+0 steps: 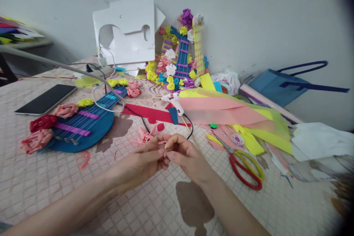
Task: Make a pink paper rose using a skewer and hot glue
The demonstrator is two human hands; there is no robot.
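My left hand (151, 156) and my right hand (184, 153) meet in front of me, just above the table. Their fingertips pinch together, and anything between them is too small or hidden to make out. Just beyond my left fingers lies a pink crepe-paper flower (143, 135). A white hot glue gun (173, 101) rests behind my hands, its black cord curving down near my right fingers. To the left lies a blue paper guitar (94, 129) with purple strips, white strings and paper roses (35, 141) along its edge.
Scissors (246, 167) with red and yellow handles lie to the right, beside pink crepe paper (218, 110). A phone (47, 99) lies at left. White foam board (124, 33) and flower-covered guitars (182, 57) lean on the wall; a blue bag (279, 86) stands far right.
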